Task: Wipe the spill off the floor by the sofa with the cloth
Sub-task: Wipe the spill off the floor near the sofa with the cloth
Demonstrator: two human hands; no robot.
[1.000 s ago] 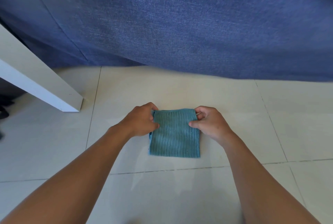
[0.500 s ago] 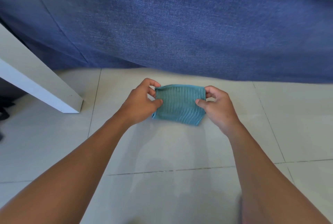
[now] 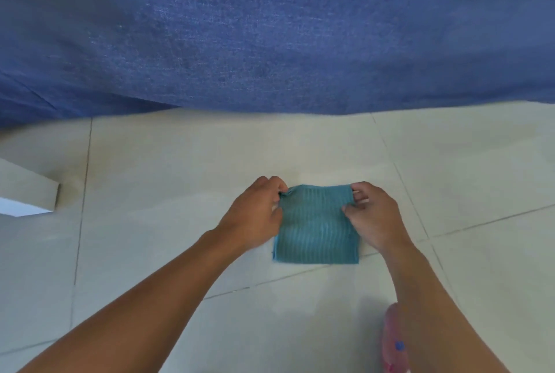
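Observation:
A folded teal ribbed cloth (image 3: pixel 315 230) lies on the pale tiled floor (image 3: pixel 180 177) in front of the blue sofa (image 3: pixel 270 30). My left hand (image 3: pixel 255 216) pinches its far left corner. My right hand (image 3: pixel 372 216) pinches its far right corner. The near edge of the cloth rests flat on the tile. I cannot make out a spill on the floor.
A white furniture leg (image 3: pixel 27 195) stands on the floor at the left. Something pink with a blue mark (image 3: pixel 395 342) shows at the bottom, partly behind my right forearm. Grout lines cross the tiles around the cloth.
The cloth was flat on the floor, then lifted by its far corners half a second ago. Now it lies on the floor again. The view has shifted, so sofa and hands sit differently.

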